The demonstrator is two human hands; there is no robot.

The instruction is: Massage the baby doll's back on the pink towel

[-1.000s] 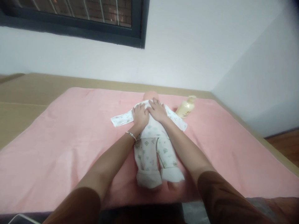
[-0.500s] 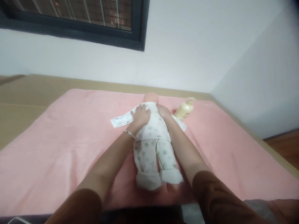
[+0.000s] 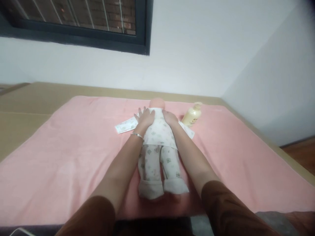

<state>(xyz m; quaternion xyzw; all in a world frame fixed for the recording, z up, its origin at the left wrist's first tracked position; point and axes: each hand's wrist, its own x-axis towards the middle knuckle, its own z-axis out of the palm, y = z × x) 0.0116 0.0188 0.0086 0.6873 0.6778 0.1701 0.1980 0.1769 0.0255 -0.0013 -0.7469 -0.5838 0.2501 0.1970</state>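
**Left hand (image 3: 145, 117) and right hand (image 3: 170, 118) have slid apart toward the doll's shoulders**

A second ago they were almost meeting mid-shirt, now there's a strip of fabric between them. Left one is flat with its fingers fanned wide over the shoulder. Right one curves round the other side, thumb on the shirt (image 3: 159, 129); its fingers are hidden, so can't tell how spread they are.

Doll (image 3: 160, 140) is lying lengthwise in the middle of a pink cloth (image 3: 73, 147), head (image 3: 157, 103) close to the far edge. Loads of cloth runs off to the left. Over on the right it's tighter: a pump bottle (image 3: 192, 115) sits just beside the sleeve end, can't tell if they touch. Beyond the cloth there's a tan border, then the wall (image 3: 187, 49).

Texture-wise, the cloth looks soft with shallow creases. Shirt and trousers (image 3: 153, 164) are pale printed fabric, with chunky plain turned-up cuffs (image 3: 150, 189). Head's smooth and round, bottle's pale yellow and glossy, and there's a thin shiny bracelet (image 3: 136, 134) on the left wrist.
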